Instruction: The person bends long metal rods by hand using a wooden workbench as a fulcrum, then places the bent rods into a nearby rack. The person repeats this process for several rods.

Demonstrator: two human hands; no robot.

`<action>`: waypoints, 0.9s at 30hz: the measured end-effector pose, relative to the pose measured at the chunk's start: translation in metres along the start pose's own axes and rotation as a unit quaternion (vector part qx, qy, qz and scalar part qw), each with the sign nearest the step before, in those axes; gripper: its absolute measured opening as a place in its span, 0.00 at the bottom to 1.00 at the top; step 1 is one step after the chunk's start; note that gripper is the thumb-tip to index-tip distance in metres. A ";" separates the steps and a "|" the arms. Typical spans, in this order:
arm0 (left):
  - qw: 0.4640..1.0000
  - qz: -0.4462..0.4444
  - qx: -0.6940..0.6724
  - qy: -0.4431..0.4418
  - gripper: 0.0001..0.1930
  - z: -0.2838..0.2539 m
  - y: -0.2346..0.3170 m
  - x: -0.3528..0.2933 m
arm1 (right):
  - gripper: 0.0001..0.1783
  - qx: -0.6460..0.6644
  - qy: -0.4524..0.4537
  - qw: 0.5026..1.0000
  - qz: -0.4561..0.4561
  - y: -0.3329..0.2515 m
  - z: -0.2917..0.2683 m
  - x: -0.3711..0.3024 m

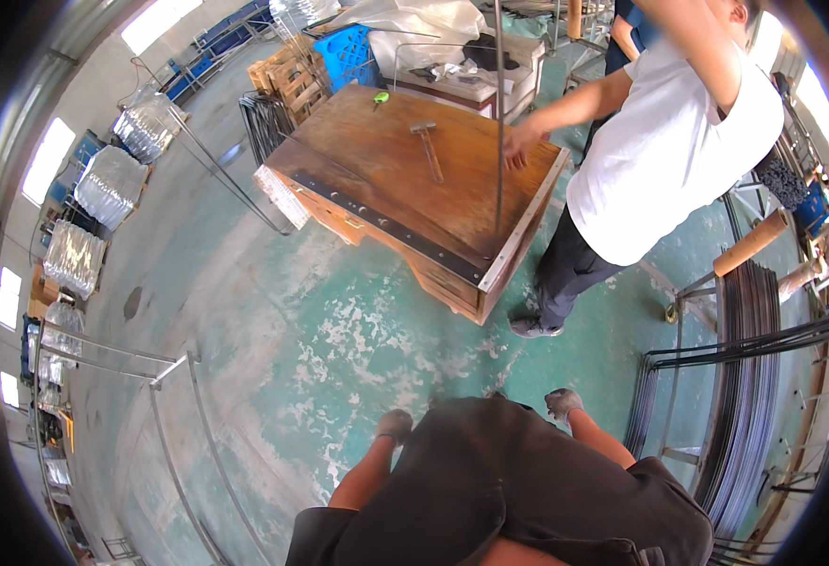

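Below the camera, both gloved hands hang over the green floor [339, 321], left hand [395, 424] and right hand [563, 403] empty, fingers loosely curled. Well ahead, a co-worker's hand [520, 143] grips an upright metal rod [499, 113] on the wooden counter [386, 179], near a hammer [427, 146].

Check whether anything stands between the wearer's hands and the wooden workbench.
Nothing visible does: only green floor lies between the left hand, the right hand and the workbench. A co-worker stands at its right side, off that line.
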State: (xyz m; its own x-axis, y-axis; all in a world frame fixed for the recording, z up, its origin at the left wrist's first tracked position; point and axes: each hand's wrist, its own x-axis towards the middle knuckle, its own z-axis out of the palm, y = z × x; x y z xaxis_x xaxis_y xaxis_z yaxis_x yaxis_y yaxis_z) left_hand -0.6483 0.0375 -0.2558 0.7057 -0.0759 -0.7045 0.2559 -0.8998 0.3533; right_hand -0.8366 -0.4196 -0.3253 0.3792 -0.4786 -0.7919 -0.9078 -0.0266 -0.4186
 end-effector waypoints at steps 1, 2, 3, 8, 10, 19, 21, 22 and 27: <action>1.000 0.003 0.013 0.002 0.18 -0.001 0.003 -0.001 | 0.19 -0.008 0.001 1.000 -0.004 0.001 -0.001 -0.001; 1.000 0.005 0.027 0.004 0.18 -0.001 0.005 -0.004 | 0.19 -0.016 0.003 1.000 -0.008 0.000 -0.001 -0.002; 0.999 0.007 0.040 0.006 0.18 -0.002 0.007 -0.006 | 0.19 -0.019 0.000 1.000 -0.007 -0.001 -0.001 -0.002; 0.999 0.014 0.026 -0.017 0.17 -0.009 0.014 -0.018 | 0.19 -0.012 -0.034 0.999 0.007 0.001 -0.002 0.000; 0.999 0.025 0.041 -0.020 0.16 -0.012 0.017 -0.023 | 0.19 -0.030 -0.026 0.999 0.004 0.001 -0.001 -0.005; 0.992 0.070 0.100 -0.001 0.17 -0.005 0.010 -0.016 | 0.11 -0.076 -0.038 0.996 -0.028 -0.006 0.001 0.002; 0.992 0.077 0.101 0.008 0.18 0.003 -0.004 -0.011 | 0.13 -0.140 -0.049 0.988 -0.038 -0.033 -0.007 -0.025; 0.991 0.085 0.098 0.010 0.18 0.004 -0.005 -0.010 | 0.14 -0.137 -0.047 0.988 -0.043 -0.035 -0.008 -0.025; 0.996 0.075 0.035 0.019 0.18 0.002 0.008 -0.019 | 0.19 -0.163 -0.024 0.984 -0.069 -0.043 -0.012 -0.025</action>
State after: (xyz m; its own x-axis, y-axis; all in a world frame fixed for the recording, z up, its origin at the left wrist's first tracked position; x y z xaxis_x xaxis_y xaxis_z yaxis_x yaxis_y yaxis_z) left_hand -0.6609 0.0309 -0.2412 0.7569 -0.1961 -0.6235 0.1003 -0.9078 0.4073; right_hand -0.8096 -0.4168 -0.2823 0.5045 -0.4087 -0.7605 -0.8528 -0.3733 -0.3651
